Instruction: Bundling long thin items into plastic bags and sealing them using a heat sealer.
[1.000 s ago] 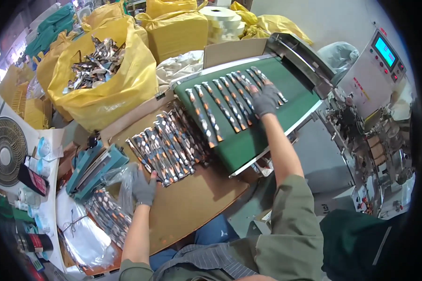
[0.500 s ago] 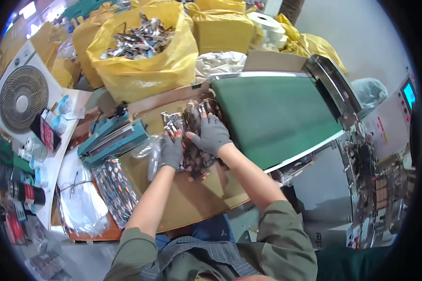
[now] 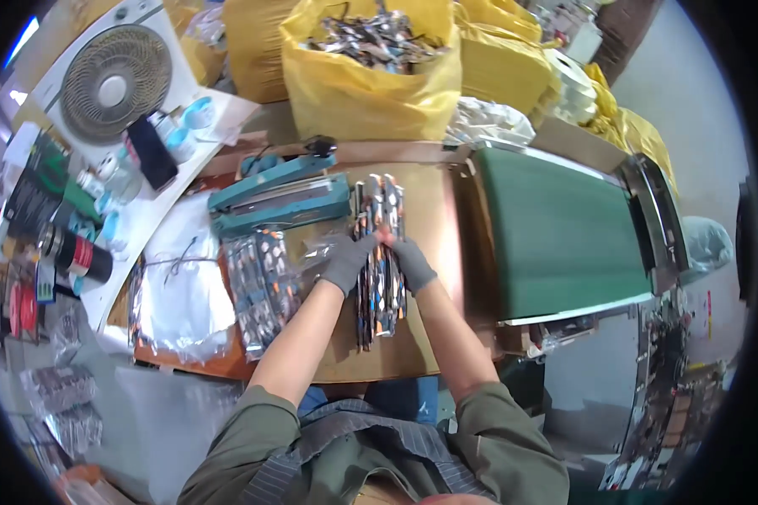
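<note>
Long narrow strips of dark, shiny printed packets [image 3: 385, 305] with orange and blue spots lie side by side on the brown work surface [image 3: 437, 198], running away from me. Both my hands wear grey fingerless gloves. My left hand [image 3: 351, 262] closes on the strips from the left. From the right, my right hand [image 3: 410, 263] closes on the same strips. The fingertips of the two hands nearly meet over the middle of the bundle. Some fingers are hidden between the hands. Clear crumpled plastic [image 3: 322, 247] touches the left side of my left hand.
A teal bag sealer [image 3: 280, 207] stands behind my left hand. More packet strips [image 3: 259, 290] and clear plastic bags [image 3: 184, 295] lie left. A green conveyor belt [image 3: 564, 240] is at the right. Behind stands a yellow sack [image 3: 370, 97] of packets. A fan [image 3: 116, 82] is far left.
My view has turned left. My hands, spread over a loose, blurred pile of strips before, have come together around them. The strips now lie straighter and side by side.
</note>
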